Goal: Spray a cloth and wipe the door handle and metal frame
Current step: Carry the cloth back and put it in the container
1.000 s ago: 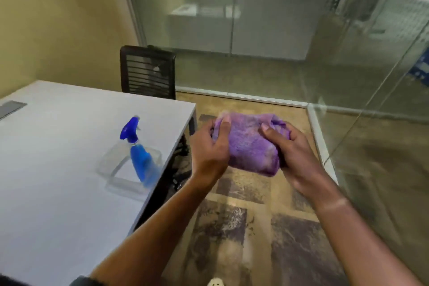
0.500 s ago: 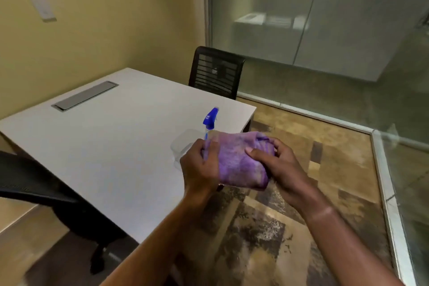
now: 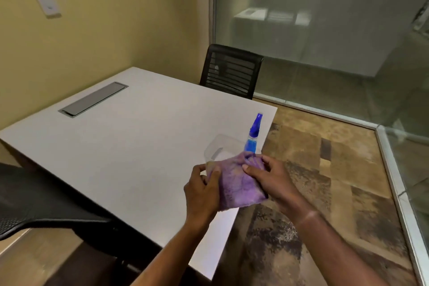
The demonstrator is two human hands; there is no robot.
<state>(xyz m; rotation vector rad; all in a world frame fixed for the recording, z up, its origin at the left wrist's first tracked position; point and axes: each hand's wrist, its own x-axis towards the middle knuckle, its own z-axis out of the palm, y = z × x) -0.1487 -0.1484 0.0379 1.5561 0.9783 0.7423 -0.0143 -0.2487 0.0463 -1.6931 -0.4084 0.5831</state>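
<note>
Standing in a yellow-walled office: a white table (image 3: 130, 137) with a grey metal cable hatch (image 3: 92, 98) lying flush in its far left part. Sitting near the table's right edge, a clear plastic container (image 3: 214, 147). Waiting at the far end, a black mesh-backed chair (image 3: 231, 71); jutting in at lower left, a second black chair (image 3: 39, 202). Hanging on the wall, a white switch plate (image 3: 46, 1). Running along the right, a glass partition (image 3: 325, 37) over patterned brown carpet (image 3: 325, 169).
</note>
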